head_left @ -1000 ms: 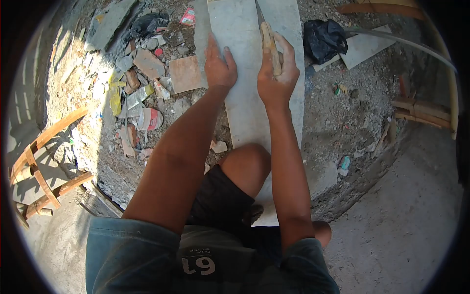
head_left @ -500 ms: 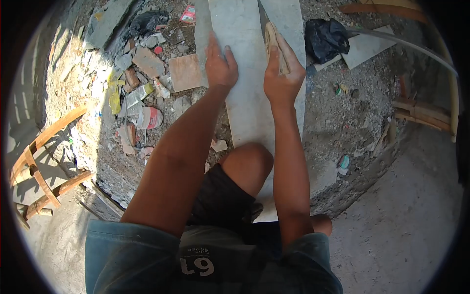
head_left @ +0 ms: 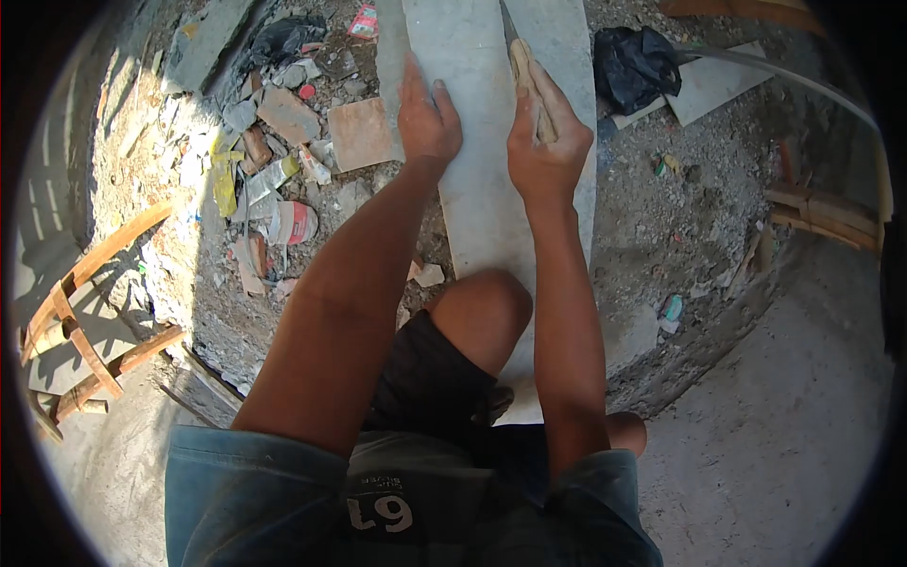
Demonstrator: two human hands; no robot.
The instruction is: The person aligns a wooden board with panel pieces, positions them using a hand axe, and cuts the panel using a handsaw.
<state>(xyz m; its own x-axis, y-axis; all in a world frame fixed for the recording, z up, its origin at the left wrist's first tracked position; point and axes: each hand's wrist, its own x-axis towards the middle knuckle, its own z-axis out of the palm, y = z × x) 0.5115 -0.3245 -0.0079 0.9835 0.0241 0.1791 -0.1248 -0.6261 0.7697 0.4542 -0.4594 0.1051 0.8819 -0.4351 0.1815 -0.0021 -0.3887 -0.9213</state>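
Note:
A long pale grey board [head_left: 477, 203] runs away from me under both hands. My left hand [head_left: 430, 123] lies on its left part with fingers stretched forward and thumb apart, holding nothing. On the right, my right hand [head_left: 553, 142] is wrapped round the worn wooden handle [head_left: 522, 71] of a handsaw. Its thin dark blade [head_left: 509, 24] shows nearly edge-on and points away from me along the board. The blade's far end is beyond the top of the view. My bent knee [head_left: 482, 307] is over the near part of the board.
Rubble, a square tile [head_left: 361, 135], a plastic cup [head_left: 298, 223] and wrappers lie on the left. Right of the board are a black plastic bag [head_left: 635, 68], a pale flat offcut [head_left: 723, 85] and wooden pieces [head_left: 822, 213]. A wooden frame [head_left: 90, 345] stands at far left.
The saw's handle and blade now look more edge-on and narrower, with my right hand still round the handle. My left hand stays on the board. The whole view has shifted slightly.

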